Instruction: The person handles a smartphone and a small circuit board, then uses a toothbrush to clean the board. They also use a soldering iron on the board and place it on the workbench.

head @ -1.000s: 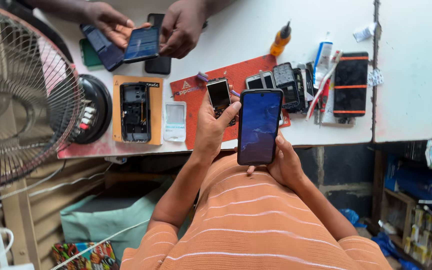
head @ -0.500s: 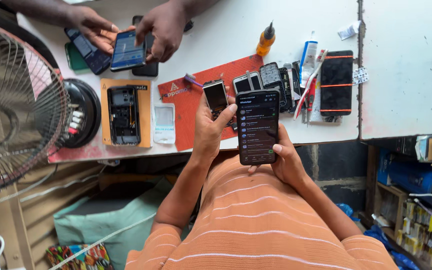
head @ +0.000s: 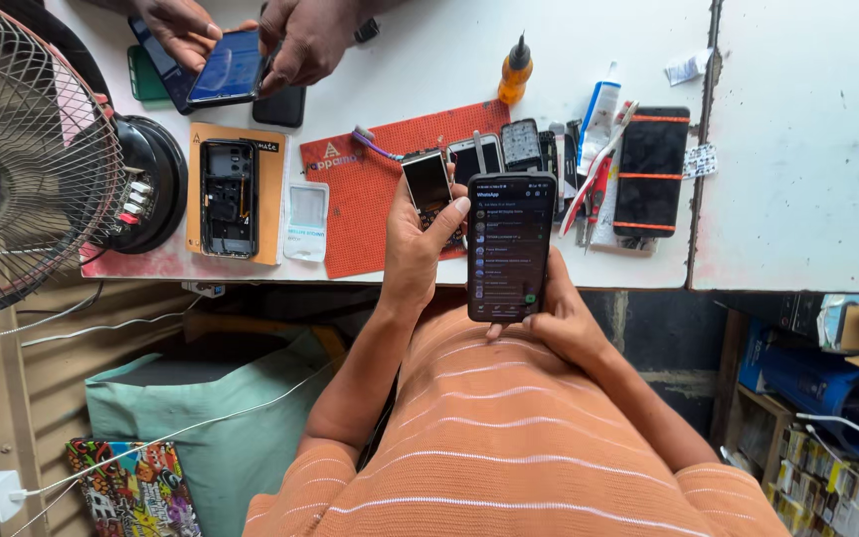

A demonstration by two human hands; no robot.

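Now our black flat phone (head: 510,246) shows a dark list, not the blue screen from before. Our right hand (head: 561,316) grips it above the table edge; our left hand (head: 416,247) curls on its side, thumb touching. We should hold steady and tap gently.

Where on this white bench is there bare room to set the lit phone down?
Free: the separate white tabletop right of the crack, and the strip between the orange glue bottle and the co-worker's hands. Crowded: the red work mat and the parts beside it.
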